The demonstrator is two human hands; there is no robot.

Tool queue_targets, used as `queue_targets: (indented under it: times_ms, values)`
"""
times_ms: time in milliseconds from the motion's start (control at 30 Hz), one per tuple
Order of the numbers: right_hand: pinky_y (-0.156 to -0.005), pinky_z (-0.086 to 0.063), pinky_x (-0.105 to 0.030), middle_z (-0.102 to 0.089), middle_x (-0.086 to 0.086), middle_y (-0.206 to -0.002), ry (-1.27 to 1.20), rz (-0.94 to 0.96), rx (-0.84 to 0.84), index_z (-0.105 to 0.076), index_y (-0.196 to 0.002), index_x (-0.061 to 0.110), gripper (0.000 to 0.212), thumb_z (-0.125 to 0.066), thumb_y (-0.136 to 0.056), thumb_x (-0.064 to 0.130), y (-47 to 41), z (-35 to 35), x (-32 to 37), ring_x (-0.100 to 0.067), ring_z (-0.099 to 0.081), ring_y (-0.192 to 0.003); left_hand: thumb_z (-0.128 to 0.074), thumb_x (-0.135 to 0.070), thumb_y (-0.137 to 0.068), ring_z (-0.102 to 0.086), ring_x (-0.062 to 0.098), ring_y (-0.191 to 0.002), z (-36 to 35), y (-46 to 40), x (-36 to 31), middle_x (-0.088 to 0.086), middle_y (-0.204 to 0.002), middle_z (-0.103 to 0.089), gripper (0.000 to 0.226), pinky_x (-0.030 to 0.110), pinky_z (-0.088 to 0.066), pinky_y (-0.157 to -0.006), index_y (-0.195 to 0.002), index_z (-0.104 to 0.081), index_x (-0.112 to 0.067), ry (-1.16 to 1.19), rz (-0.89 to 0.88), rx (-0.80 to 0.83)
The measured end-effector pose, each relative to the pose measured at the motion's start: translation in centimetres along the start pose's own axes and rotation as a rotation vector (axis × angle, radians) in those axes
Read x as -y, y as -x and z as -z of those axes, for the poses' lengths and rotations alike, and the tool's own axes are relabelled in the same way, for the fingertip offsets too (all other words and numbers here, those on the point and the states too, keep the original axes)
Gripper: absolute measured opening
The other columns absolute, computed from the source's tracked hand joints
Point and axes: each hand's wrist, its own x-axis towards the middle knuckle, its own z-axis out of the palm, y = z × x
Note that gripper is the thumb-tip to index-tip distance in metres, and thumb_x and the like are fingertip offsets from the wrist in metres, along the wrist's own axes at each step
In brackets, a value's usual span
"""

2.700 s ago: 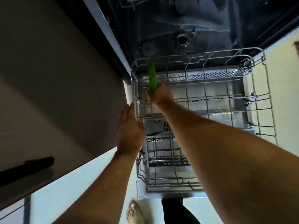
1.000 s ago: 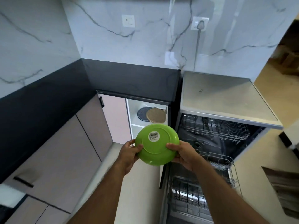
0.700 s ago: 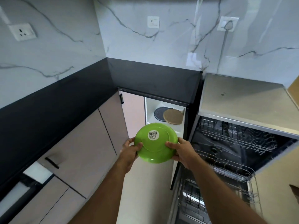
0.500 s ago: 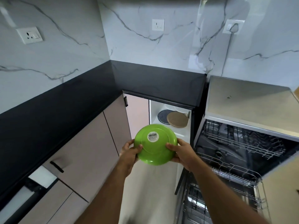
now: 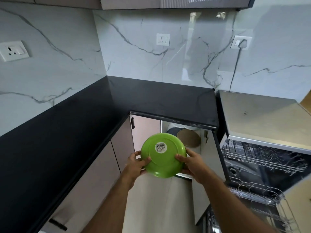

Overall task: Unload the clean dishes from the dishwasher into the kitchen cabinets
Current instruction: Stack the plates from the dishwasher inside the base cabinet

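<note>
A green plate (image 5: pixel 164 159) is held in front of me with its underside and a barcode sticker facing the camera. My left hand (image 5: pixel 134 161) grips its left rim and my right hand (image 5: pixel 191 163) grips its right rim. Behind the plate an open lower cabinet (image 5: pixel 203 137) shows a brown round plate (image 5: pixel 189 137) and a darker one on a shelf. The open dishwasher (image 5: pixel 262 158) stands at the right, its wire racks pulled out.
A black L-shaped countertop (image 5: pixel 84 125) runs along the left and back. Closed pink cabinet doors (image 5: pixel 94 179) sit under it. The marble wall carries sockets (image 5: pixel 14 50), one with a plugged cable. Upper cabinets (image 5: pixel 131 2) hang at the top edge.
I lifted the green plate out of the dishwasher rack and took it in both hands. My view has risen from the rack to the counter corner and wall.
</note>
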Motion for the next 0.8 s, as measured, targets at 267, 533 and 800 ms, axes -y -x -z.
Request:
queue_targets:
  times_ms: [267, 533, 800]
  values:
    - [-0.068, -0.063, -0.042, -0.073, -0.02, -0.102, 0.061, -0.007, -0.146, -0.063, -0.117, 0.0, 0.039, -0.077, -0.084, 0.015, -3.4, -4.3, -0.6, -0.037, -0.072, -0.091, -0.075, -0.008, -0.083, -0.072, 0.029, -0.089, 4.0, -4.0, -1.5, 0.014, -0.105, -0.071, 0.04, 0.032, -0.058, -0.063, -0.113, -0.05, -0.018, -0.021, 0.007, 0.048]
    - [-0.076, -0.061, -0.046, -0.072, -0.02, -0.103, 0.093, -0.035, -0.217, -0.062, -0.122, 0.004, 0.037, -0.073, -0.088, 0.013, -5.3, -4.7, -3.8, -0.035, -0.072, -0.092, -0.077, -0.006, -0.08, -0.068, 0.034, -0.098, 5.8, -6.6, 1.2, 0.014, -0.107, -0.066, 0.049, 0.043, -0.06, -0.072, -0.121, -0.052, -0.011, -0.03, 0.032, 0.023]
    - [-0.072, -0.061, -0.039, -0.07, -0.022, -0.105, 0.059, -0.133, -0.235, -0.063, -0.117, 0.002, 0.03, -0.069, -0.087, 0.003, -8.9, -3.2, -7.7, -0.036, -0.069, -0.094, -0.075, -0.001, -0.081, -0.066, 0.03, -0.092, 6.0, -9.2, 5.3, 0.014, -0.097, -0.059, 0.044, 0.045, -0.06, -0.075, -0.114, -0.055, -0.02, -0.1, 0.07, -0.063]
